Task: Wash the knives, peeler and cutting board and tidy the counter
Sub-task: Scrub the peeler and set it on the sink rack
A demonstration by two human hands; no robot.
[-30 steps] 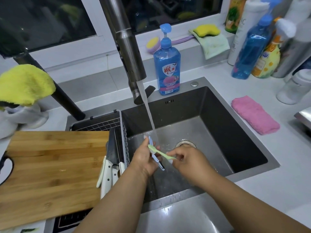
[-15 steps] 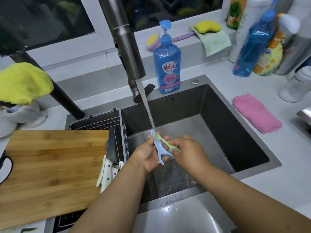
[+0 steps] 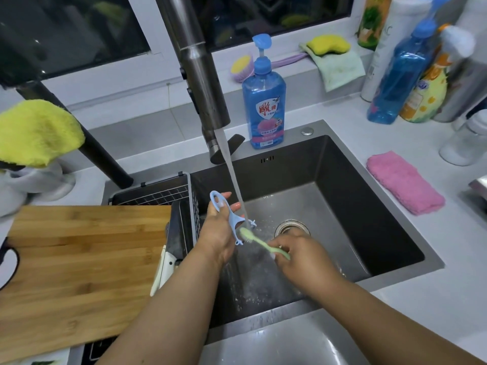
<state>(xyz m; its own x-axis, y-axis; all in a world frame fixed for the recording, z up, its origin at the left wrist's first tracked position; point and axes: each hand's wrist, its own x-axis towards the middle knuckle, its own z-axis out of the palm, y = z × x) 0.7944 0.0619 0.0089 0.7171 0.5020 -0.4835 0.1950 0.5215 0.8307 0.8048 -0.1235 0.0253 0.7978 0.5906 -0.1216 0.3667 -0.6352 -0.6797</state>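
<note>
**Ana:** Head view puts us right over the sink [image 3: 395,233], with the tap [image 3: 203,83] running a slanted stream into it. What's being washed?

**Bo:** The peeler [image 3: 232,219]. It's the pale blue one, held over the basin just left of the drain [image 3: 291,227]. The board [image 3: 79,272] lies across the sink's left side on the counter [image 3: 434,299], looking dry and not yet washed, I'd say, and the knives [image 3: 168,256] sit in the rack [image 3: 168,193] between board and basin.

**Ana:** And the hands?

**Bo:** The left hand [image 3: 218,233] is wrapped round the peeler's handle, fingertips poking out past it, loop end up and blade end down. The right hand [image 3: 297,259] pinches a green brush [image 3: 259,245] by its handle, with the bristles right against the peeler's head.

**Ana:** Is the water landing on it?

**Bo:** Just about. The stream falls beside the blade end, very close. I'd tip the head a touch further under the flow so whatever the brush loosens gets carried off.

**Ana:** Any other advice?

**Bo:** Scrub along the blade slot, not across it, and keep the left fingers up on the handle, well away from the edge. Turn the peeler over to do the back too; scraps tend to lodge behind the blade. Short strokes, since the plastic is wet and likely slippery.

**Ana:** Soap?

**Bo:** The blue bottle [image 3: 263,101] stands behind the sink, within easy reach. I can't tell whether any is on the brush.
</note>
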